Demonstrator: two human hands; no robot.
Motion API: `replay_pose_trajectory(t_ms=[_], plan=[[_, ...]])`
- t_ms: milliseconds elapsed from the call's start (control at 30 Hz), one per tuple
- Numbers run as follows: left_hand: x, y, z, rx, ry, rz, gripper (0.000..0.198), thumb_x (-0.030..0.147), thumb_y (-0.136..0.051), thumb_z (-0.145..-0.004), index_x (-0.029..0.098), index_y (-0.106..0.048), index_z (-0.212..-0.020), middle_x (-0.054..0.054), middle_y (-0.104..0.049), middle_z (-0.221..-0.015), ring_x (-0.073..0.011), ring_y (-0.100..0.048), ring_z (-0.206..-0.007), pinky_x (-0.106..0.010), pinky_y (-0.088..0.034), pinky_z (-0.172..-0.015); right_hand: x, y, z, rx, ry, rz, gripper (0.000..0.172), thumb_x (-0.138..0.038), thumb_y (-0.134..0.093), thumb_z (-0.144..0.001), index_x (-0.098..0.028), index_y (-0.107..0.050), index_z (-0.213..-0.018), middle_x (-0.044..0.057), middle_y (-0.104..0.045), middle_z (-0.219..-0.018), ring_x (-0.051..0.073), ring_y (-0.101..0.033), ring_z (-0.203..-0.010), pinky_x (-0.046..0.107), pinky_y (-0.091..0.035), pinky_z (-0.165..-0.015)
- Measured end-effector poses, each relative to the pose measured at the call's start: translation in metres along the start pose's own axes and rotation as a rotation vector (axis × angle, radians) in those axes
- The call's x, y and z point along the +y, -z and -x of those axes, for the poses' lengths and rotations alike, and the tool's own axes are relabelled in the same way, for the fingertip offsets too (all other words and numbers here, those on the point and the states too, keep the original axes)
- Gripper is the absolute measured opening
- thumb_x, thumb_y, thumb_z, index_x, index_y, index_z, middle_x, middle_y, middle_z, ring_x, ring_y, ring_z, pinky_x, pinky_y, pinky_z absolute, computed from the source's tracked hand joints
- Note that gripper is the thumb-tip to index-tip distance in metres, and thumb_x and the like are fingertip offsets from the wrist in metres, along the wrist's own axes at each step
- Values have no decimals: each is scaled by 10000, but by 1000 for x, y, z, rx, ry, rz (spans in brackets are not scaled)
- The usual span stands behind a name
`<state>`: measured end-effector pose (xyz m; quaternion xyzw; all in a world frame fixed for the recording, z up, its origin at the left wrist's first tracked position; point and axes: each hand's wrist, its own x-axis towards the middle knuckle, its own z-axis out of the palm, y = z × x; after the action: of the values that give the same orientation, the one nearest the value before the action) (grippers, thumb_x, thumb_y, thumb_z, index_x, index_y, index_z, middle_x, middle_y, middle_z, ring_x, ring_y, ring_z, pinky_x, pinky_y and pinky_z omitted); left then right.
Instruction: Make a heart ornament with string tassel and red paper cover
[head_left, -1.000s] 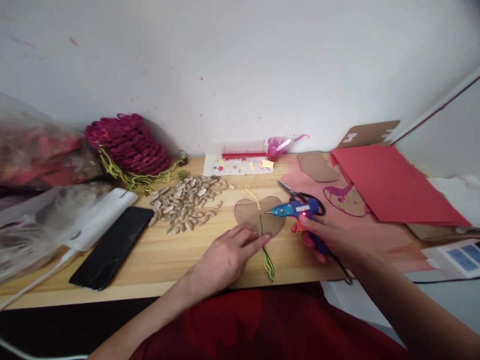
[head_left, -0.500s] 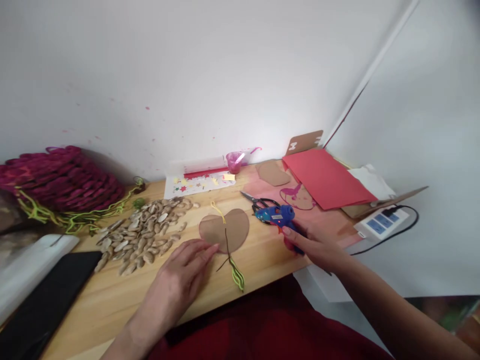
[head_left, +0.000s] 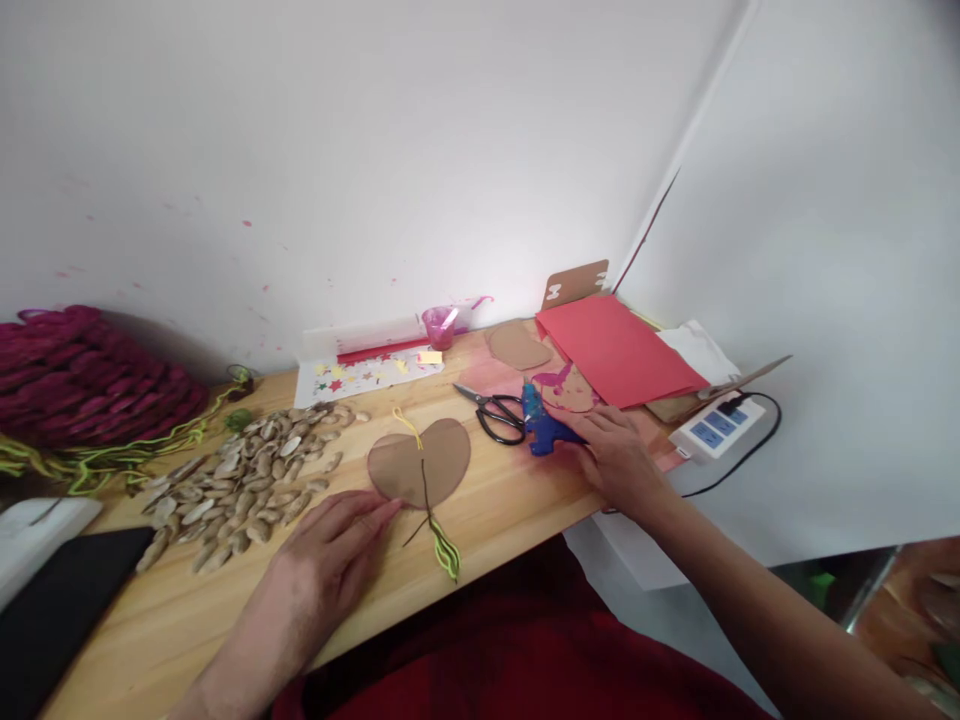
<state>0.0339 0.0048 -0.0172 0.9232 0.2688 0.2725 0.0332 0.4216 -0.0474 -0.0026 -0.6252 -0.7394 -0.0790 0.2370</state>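
Observation:
A brown cardboard heart (head_left: 442,470) lies on the wooden table, with a loop of yellow thread (head_left: 407,425) at its top. Down its middle runs a thin dark stem, and a bundle of green strands (head_left: 445,552) trails below its lower edge. My left hand (head_left: 330,550) rests at the heart's lower left edge, thumb and fingertips closed on the rim. To the right, my right hand (head_left: 619,460) has its fingers around the handle end of a blue glue gun (head_left: 546,432), which lies on its side. Black-handled scissors (head_left: 499,415) lie just left of the gun.
Peanut shells (head_left: 247,480) are heaped on the left, near a magenta woven basket (head_left: 97,380) and a black flat object (head_left: 75,600). Star stickers (head_left: 367,375), a pink cup (head_left: 440,328), red paper (head_left: 622,350) and another cardboard shape (head_left: 517,345) lie behind. A power strip (head_left: 716,428) is at right.
My right hand has turned the glue gun and lowered it onto the table beside the scissors. My left hand stays at the heart's edge. The view has shifted slightly right.

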Motion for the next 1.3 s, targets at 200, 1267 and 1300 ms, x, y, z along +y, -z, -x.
replay_pose_trajectory(t_ms=[200, 1267, 1300], plan=[[-5, -3, 4, 9, -2, -2, 318, 175, -558, -981, 221, -622, -1289, -80, -665, -1164, -197, -630, -1076, -341, -535, -929, 29, 5, 6, 28, -105, 83, 424, -264, -569, -956, -161, -638, -1361, 121, -746, -1048, 295, -591, -933, 415, -487, -868], [-14, -16, 5, 93, -70, -52, 290, 314, -504, -1000, 245, -647, -1243, -83, -692, -1157, -202, -709, -981, -316, -594, -855, 73, 34, -48, -373, -411, 472, 517, -417, -656, -883, -126, -616, -1308, 207, -663, -1243, 377, -569, -1166, 473, -429, -944], [-13, -16, 4, 97, -73, -53, 288, 313, -499, -1002, 241, -648, -1238, -83, -693, -1151, -200, -711, -975, -313, -595, -852, 74, 30, -51, -388, -427, 472, 523, -422, -653, -880, -130, -608, -1313, 209, -667, -1238, 384, -584, -1150, 482, -435, -934]])
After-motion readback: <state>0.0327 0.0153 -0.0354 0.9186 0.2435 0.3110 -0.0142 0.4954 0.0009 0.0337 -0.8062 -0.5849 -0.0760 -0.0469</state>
